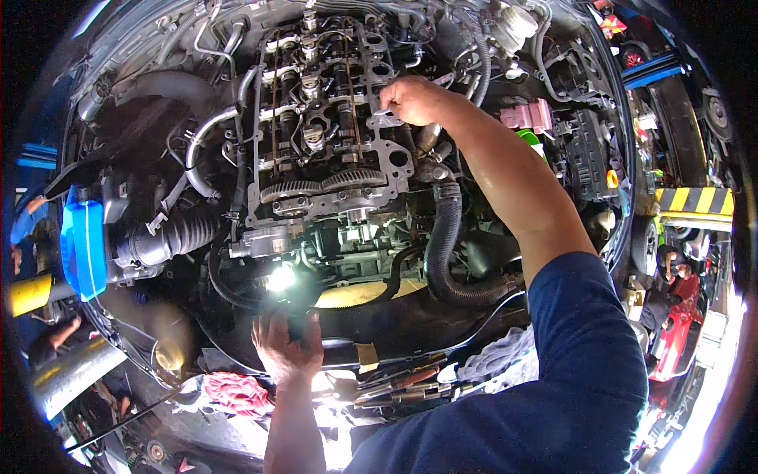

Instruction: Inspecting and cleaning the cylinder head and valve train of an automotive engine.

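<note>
An engine with its top cover off, its cylinder head (316, 118) bared, fills the middle of the bay. Two toothed camshaft gears (324, 186) lie side by side at its near end. My right hand (414, 101) reaches over to the right edge of the head, fingers curled in. A small shiny metal bit shows by the fingertips; what they grip I cannot make out. Low at the front, my left hand (286, 344) is wrapped round a dark work light (282, 278) that glares toward the engine. Its body is mostly hidden by fingers and shadow.
A thick black radiator hose (442, 245) curves down right of the engine. A ribbed intake duct (170, 241) and a blue bottle (83, 245) are at the left. Tools (410, 383), a red rag (237, 393) and a grey cloth (501, 355) lie along the front. A striped lift arm (695, 201) stands right.
</note>
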The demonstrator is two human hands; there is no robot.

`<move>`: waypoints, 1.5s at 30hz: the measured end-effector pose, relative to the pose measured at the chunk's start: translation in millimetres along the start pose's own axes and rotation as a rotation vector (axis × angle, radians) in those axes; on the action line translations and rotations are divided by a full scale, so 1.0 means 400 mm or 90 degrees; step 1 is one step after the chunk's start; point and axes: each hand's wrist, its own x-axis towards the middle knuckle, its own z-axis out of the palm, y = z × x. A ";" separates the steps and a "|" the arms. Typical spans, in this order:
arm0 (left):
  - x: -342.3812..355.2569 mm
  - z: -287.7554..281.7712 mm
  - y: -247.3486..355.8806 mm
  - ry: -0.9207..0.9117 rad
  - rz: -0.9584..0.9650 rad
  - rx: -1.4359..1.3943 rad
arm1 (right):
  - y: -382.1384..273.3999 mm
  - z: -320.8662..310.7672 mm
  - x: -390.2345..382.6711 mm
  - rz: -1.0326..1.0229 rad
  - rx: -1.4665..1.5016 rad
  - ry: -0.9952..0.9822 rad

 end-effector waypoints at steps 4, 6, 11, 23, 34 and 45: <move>0.000 -0.001 0.006 0.020 -0.020 -0.035 | 0.002 0.003 -0.006 0.000 -0.007 -0.021; 0.001 -0.001 0.008 0.013 -0.018 -0.034 | 0.003 0.000 -0.006 0.011 -0.063 -0.020; 0.002 -0.001 0.010 0.011 -0.013 -0.030 | 0.003 -0.008 -0.008 0.000 -0.046 -0.009; -0.019 0.028 -0.019 0.013 0.006 0.035 | 0.023 0.002 0.001 -0.008 -0.012 -0.012; -0.025 0.033 -0.029 -0.045 -0.116 0.074 | 0.039 0.017 -0.007 -0.091 -0.088 0.027; -0.003 0.012 -0.013 -0.023 0.005 -0.002 | 0.030 0.008 0.003 -0.011 -0.010 0.061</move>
